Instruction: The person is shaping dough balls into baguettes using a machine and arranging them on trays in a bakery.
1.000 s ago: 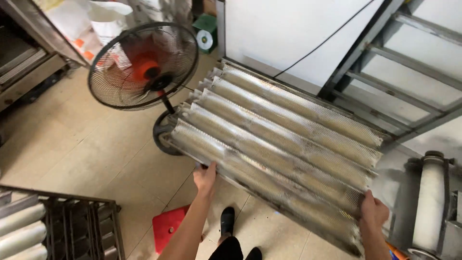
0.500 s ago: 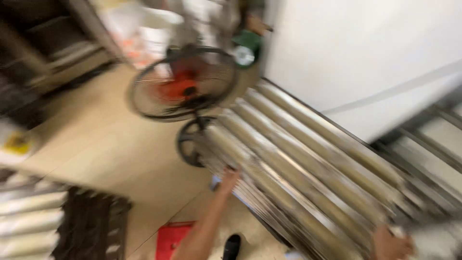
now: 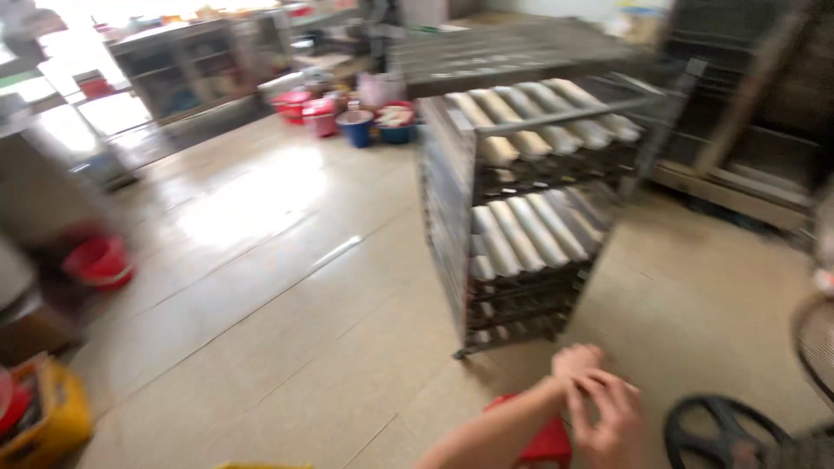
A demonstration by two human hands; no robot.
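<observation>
The floor (image 3: 287,287) is the biggest thing here. It is pale tile and shiny, and it fills most of the view.

Next is the rack (image 3: 530,208). It is tall, dark metal, on small wheels, and it stands in the middle of the floor toward the far right. It holds wavy trays, one above the other. Long pale dough sticks (image 3: 521,234) lie in the trays. Their long way runs from the front of the rack to the back. A flat dark tray (image 3: 512,56) lies on top.

The rack is up and a little left of the hands, apart from them. Both hands are about as near to it; I cannot tell which is nearer.

Far off, along the back edge of the floor, stand cabinets (image 3: 191,74) and red and blue tubs (image 3: 347,117). A red bucket (image 3: 100,260) sits by the left edge. A yellow crate (image 3: 52,417) is at the near left corner. A round fan base (image 3: 725,430) lies at the near right edge.

A small red stool (image 3: 547,439) sits on the floor under the hands.

The hands are low in the view. The left hand (image 3: 578,360) and the right hand (image 3: 612,417) touch each other, fingers bent. They look empty, but it is blurry, so I cannot tell each grip for sure.
</observation>
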